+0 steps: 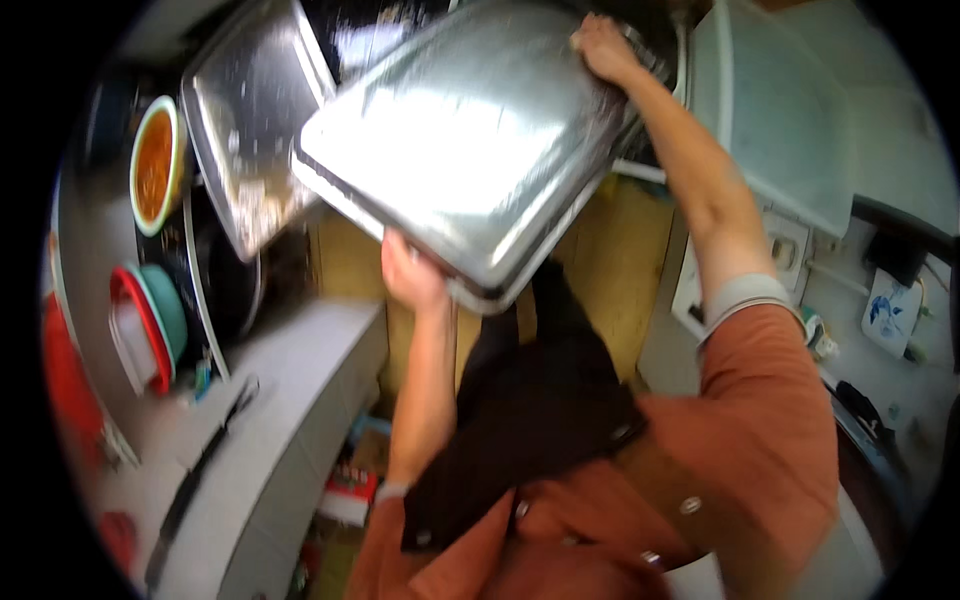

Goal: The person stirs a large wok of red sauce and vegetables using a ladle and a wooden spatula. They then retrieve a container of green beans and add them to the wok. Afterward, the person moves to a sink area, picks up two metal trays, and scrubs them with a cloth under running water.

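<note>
A large rectangular stainless steel tray is held up at a slant in front of me, its broad shiny face towards the camera. My left hand grips its near edge from below. At the far right edge, my right hand grasps the rim, with the arm stretched out. To the left of the held tray is a second metal tray, tilted, with pale bits and wet spots on its surface. The held tray partly covers its right side. Blur hides fine detail.
Left, a white-rimmed bowl holds something orange-red. Stacked red and teal basins stand near it. A long black-handled tool lies on the white counter. Below sits a red-and-white box. A pale, translucent panel stands right.
</note>
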`<state>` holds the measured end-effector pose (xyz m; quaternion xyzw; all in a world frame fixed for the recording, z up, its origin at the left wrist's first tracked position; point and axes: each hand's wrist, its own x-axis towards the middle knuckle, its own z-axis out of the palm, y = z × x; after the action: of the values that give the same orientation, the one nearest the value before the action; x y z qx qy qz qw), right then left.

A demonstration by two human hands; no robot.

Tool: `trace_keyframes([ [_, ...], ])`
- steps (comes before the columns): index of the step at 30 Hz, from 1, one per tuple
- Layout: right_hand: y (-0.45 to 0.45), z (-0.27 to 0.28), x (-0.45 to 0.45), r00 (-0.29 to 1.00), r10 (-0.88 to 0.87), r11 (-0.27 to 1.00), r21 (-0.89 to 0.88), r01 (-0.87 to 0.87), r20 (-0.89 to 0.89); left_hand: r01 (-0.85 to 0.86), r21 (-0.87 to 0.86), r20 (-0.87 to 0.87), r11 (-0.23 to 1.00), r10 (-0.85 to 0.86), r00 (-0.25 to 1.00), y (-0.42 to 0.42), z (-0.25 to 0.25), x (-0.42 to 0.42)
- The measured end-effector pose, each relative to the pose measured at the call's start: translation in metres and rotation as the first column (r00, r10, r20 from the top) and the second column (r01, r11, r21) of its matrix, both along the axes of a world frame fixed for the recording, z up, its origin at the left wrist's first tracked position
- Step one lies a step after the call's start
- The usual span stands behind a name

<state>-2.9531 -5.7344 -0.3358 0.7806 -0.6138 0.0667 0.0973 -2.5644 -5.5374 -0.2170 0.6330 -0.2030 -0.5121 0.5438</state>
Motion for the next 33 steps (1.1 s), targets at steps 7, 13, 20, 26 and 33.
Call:
trace_keyframes([
  [7,0.159,0.169,0.252,0.786,0.205,0.909,0.184,-0.373,0.583,-0.086,-0.097,-0.321,0.992,0.051,0.946,0.000,-0.009,0.003],
  [13,0.225,0.176,0.309,0.838,0.161,0.978,0.033,-0.208,0.521,0.184,-0.134,-0.643,0.974,-0.226,0.732,-0.002,0.012,0.017],
  [20,0.274,0.153,0.210,0.771,-0.078,0.976,0.205,-0.070,0.633,0.098,0.066,-0.586,0.993,-0.041,0.809,0.009,0.012,0.001],
  [26,0.237,0.146,0.217,0.801,-0.205,0.932,0.363,-0.017,0.563,0.072,0.082,-0.428,0.994,-0.030,0.903,0.011,0.002,-0.001],
  [33,0.231,0.140,0.212,0.886,-0.131,0.955,0.298,-0.008,0.445,0.059,0.112,-0.490,0.992,0.003,0.872,0.010,-0.003,-0.004],
])
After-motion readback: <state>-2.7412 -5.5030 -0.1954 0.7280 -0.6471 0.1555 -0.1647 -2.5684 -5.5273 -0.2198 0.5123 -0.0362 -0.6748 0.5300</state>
